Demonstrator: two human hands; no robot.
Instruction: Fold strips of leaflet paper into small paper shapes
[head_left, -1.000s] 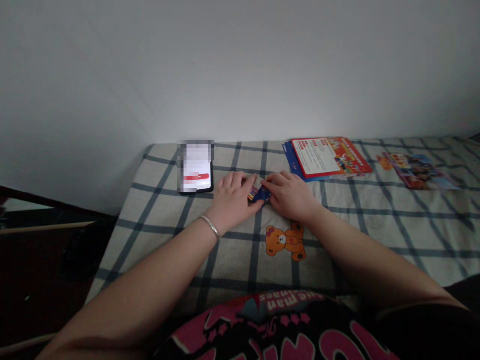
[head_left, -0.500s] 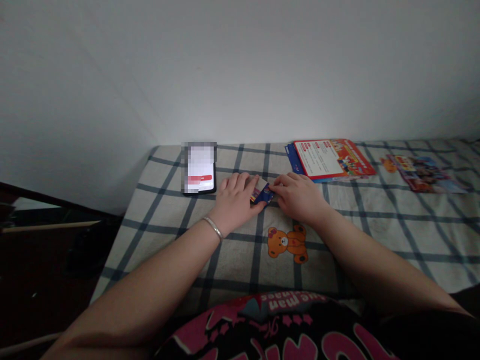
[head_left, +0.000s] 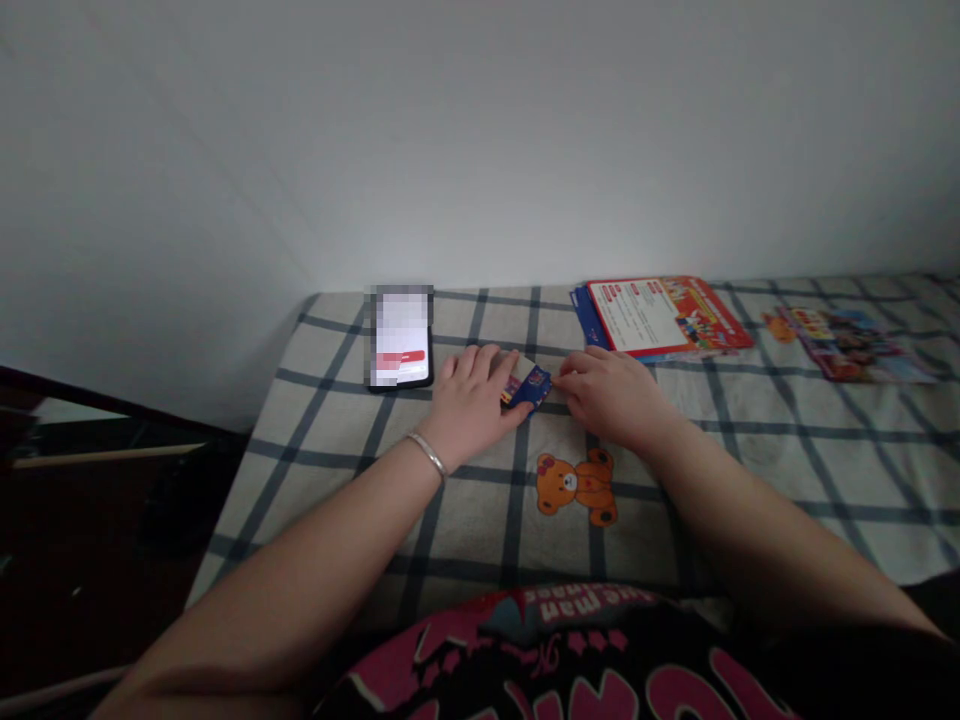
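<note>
A small folded piece of blue printed paper [head_left: 531, 388] lies on the checked cloth, with a pale part showing along its upper edge. My left hand [head_left: 471, 400], wearing a silver bangle, lies over its left side and holds it down between thumb and index finger, the other fingers spread flat on the cloth. Pinched together, the fingertips of my right hand [head_left: 611, 393] meet the paper's right corner. The pinched bit is too small to make out clearly.
A phone [head_left: 401, 340] with a lit, partly blurred screen lies left of my hands. Behind my right hand is a stack of red-bordered printed cards [head_left: 652, 315] over blue ones. A colourful booklet [head_left: 851, 345] lies farther right. A wall [head_left: 480, 150] rises behind the cloth-covered surface [head_left: 330, 400].
My right hand has slid slightly to the right along the paper, from over its upper right part to its corner. More of the blue print shows. My left hand has stayed in place.
</note>
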